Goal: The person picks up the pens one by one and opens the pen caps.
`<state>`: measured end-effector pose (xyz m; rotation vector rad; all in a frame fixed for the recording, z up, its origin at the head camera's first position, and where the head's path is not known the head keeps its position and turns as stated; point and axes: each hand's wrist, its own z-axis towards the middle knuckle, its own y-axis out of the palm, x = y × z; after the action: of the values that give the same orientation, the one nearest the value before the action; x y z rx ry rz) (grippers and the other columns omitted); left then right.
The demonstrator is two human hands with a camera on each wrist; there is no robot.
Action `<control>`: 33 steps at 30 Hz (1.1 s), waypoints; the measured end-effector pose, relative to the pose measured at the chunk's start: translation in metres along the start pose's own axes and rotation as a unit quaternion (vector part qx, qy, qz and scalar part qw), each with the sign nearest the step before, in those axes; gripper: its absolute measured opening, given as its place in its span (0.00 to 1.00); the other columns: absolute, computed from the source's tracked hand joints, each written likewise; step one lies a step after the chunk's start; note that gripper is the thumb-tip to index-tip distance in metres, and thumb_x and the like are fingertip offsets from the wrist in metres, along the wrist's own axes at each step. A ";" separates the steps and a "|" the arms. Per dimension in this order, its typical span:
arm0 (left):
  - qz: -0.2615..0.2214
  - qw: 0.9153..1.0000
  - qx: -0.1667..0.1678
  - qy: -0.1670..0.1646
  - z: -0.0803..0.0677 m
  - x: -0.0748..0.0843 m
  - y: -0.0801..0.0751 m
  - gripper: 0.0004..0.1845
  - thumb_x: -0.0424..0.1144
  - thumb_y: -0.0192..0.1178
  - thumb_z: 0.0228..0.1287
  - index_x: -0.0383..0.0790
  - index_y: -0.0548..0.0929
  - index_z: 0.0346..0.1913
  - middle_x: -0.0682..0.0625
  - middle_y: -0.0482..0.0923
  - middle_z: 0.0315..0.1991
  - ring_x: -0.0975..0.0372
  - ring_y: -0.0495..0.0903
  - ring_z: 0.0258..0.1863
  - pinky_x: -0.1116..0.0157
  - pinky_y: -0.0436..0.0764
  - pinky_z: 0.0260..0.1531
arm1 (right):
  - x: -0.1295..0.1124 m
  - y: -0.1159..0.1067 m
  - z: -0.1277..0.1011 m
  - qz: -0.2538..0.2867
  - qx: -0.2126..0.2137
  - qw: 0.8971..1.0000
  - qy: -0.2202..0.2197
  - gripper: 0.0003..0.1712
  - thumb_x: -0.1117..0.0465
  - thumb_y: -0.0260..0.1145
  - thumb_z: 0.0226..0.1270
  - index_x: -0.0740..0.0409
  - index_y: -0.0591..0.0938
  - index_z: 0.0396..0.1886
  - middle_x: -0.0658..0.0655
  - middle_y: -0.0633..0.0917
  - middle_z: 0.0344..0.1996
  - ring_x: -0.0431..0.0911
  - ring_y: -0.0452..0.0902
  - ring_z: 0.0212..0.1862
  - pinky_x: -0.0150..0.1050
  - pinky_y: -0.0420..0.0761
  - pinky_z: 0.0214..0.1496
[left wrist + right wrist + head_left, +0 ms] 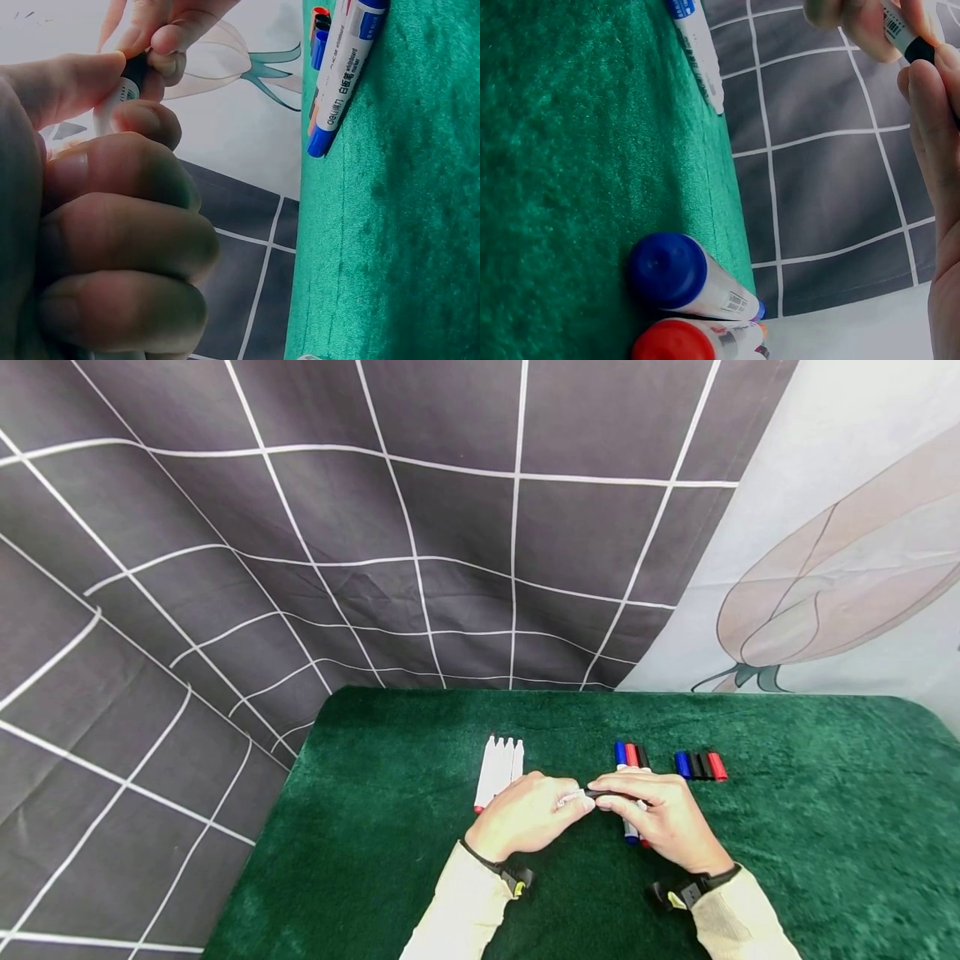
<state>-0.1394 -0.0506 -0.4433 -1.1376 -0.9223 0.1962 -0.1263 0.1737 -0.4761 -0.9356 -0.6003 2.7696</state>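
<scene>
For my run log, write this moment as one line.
left hand: holds marker; right hand: pinches its black end; table: other markers, loose caps

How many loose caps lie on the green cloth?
4, in a row just beyond the right hand, left to right: blue cap, black cap, second black cap, red cap. Others may be hidden.

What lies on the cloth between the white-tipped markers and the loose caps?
Capped markers, partly hidden by the right hand; the head view shows this.
</scene>
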 end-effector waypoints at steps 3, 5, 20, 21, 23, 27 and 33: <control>-0.003 1.000 -0.001 0.001 0.000 0.000 0.000 0.19 0.52 0.49 0.78 0.49 0.79 0.29 0.62 0.66 0.17 0.74 0.69 0.20 0.74 0.63 0.19 | 0.000 0.000 0.000 0.006 0.002 1.000 -0.005 0.26 0.81 0.77 0.38 0.61 0.89 0.41 0.56 0.90 0.37 0.43 0.86 0.44 0.30 0.71 0.63; -0.005 1.000 -0.001 0.000 0.000 -0.001 0.000 0.19 0.52 0.49 0.78 0.49 0.79 0.29 0.62 0.66 0.17 0.74 0.69 0.19 0.74 0.62 0.18 | 0.000 0.000 0.001 0.008 0.002 1.000 -0.007 0.26 0.81 0.76 0.39 0.60 0.89 0.42 0.56 0.90 0.38 0.43 0.86 0.44 0.31 0.71 0.64; -0.003 1.000 -0.003 -0.003 -0.001 0.000 0.000 0.19 0.53 0.49 0.77 0.49 0.78 0.28 0.62 0.66 0.16 0.74 0.69 0.19 0.74 0.63 0.18 | 0.000 0.001 -0.001 0.001 0.002 1.000 -0.004 0.25 0.80 0.77 0.39 0.60 0.89 0.41 0.56 0.90 0.38 0.41 0.86 0.44 0.30 0.70 0.64; -0.002 1.000 -0.002 -0.003 -0.001 0.000 0.000 0.19 0.53 0.49 0.77 0.49 0.78 0.27 0.62 0.66 0.16 0.74 0.69 0.19 0.74 0.63 0.18 | 0.000 0.001 -0.001 0.001 0.002 1.000 -0.005 0.24 0.79 0.77 0.40 0.60 0.89 0.41 0.56 0.90 0.38 0.42 0.86 0.44 0.31 0.70 0.64; -0.002 1.000 -0.001 -0.002 -0.001 0.000 0.000 0.19 0.53 0.49 0.77 0.49 0.78 0.27 0.62 0.66 0.16 0.74 0.69 0.19 0.74 0.63 0.18 | 0.001 0.001 -0.001 -0.001 0.003 1.000 -0.005 0.24 0.79 0.77 0.40 0.60 0.89 0.41 0.56 0.90 0.38 0.41 0.86 0.44 0.31 0.70 0.64; -0.004 1.000 -0.001 0.000 -0.001 0.000 0.000 0.20 0.53 0.49 0.77 0.49 0.77 0.27 0.62 0.65 0.16 0.74 0.68 0.18 0.74 0.62 0.18 | 0.001 0.001 -0.001 0.000 0.002 1.000 -0.005 0.24 0.79 0.77 0.40 0.60 0.89 0.41 0.56 0.90 0.38 0.42 0.86 0.44 0.31 0.70 0.64; -0.004 1.000 -0.001 0.005 -0.001 0.000 -0.001 0.20 0.53 0.48 0.77 0.49 0.77 0.26 0.61 0.64 0.16 0.74 0.67 0.18 0.74 0.62 0.18 | 0.000 0.001 0.000 -0.001 -0.001 1.000 -0.004 0.25 0.80 0.77 0.39 0.60 0.89 0.42 0.56 0.90 0.38 0.42 0.86 0.44 0.31 0.70 0.65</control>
<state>-0.1394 -0.0515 -0.4422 -1.1357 -0.9189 0.1836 -0.1261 0.1731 -0.4768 -0.9239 -0.6038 2.7739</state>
